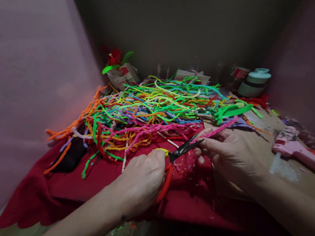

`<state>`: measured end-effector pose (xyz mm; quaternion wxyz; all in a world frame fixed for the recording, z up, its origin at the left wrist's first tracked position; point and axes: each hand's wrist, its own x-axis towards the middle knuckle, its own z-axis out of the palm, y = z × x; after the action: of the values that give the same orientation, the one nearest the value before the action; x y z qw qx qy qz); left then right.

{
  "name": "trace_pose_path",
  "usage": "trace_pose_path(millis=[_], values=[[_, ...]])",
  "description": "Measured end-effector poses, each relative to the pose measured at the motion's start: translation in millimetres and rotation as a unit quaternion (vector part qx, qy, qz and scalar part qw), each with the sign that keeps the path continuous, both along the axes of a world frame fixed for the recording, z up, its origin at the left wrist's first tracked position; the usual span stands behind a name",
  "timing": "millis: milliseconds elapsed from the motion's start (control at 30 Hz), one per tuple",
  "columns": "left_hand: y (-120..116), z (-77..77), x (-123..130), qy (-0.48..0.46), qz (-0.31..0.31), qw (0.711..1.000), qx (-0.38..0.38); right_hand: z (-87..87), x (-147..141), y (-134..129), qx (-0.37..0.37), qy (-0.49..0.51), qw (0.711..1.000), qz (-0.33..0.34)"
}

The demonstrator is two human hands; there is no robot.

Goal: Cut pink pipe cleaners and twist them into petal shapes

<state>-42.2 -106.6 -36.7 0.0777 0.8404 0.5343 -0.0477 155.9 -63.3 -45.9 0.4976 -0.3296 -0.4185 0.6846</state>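
A: What is the left hand [146, 177] doing?
B: It's closing around the handles of the scissors [176, 153], with yellow and orange-red showing at the grip. The dark blades are pointing toward the other hand and standing slightly apart.

A: And the right hand [229, 155]?
B: It's pinching a fuzzy pink stem [221, 128] between thumb and fingers. The stem's near end is lying at the blades; whether they're pressing on it, I can't tell. Its far end is sticking out to the right, past the fingers.

A: Where is all this happening?
B: Over the front of the red-covered worktop [93, 182], where small pink scraps are lying below the blades. Just beyond, a tangled heap of coloured stems [158, 104] is spreading across the surface.

A: What's sitting around it?
B: A bright green bundle [234, 110] is resting at the heap's right end. Further right, a pink glue gun [304, 153] is lying near the cardboard [256, 147]. A pale lidded bottle [254, 82] is standing behind, and a red flower [114, 56] with green leaves is rising at the back left.
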Motion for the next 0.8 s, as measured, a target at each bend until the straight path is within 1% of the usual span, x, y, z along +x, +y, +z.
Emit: trace_pose_path(millis=[167,333,600,733,800], values=[[0,-2.8,0,-0.005,-0.004,1.000,-0.004,-1.2,0,-1,-0.012,0.000,1.000,0.009],[0,-0.8,1,0.015,0.000,1.000,-0.001,-0.5,1,-1,-0.020,0.002,1.000,0.010],[0,2.1,5,0.055,0.037,0.998,-0.009,-1.4,0,-2,-0.033,0.004,0.999,0.006],[1,6.1,5,0.025,0.042,0.999,-0.019,-0.6,-1,-2,-0.051,0.011,0.999,-0.009],[2,8.7,3,0.004,0.055,0.998,-0.021,0.4,-1,-1,-0.054,0.007,0.998,-0.017]])
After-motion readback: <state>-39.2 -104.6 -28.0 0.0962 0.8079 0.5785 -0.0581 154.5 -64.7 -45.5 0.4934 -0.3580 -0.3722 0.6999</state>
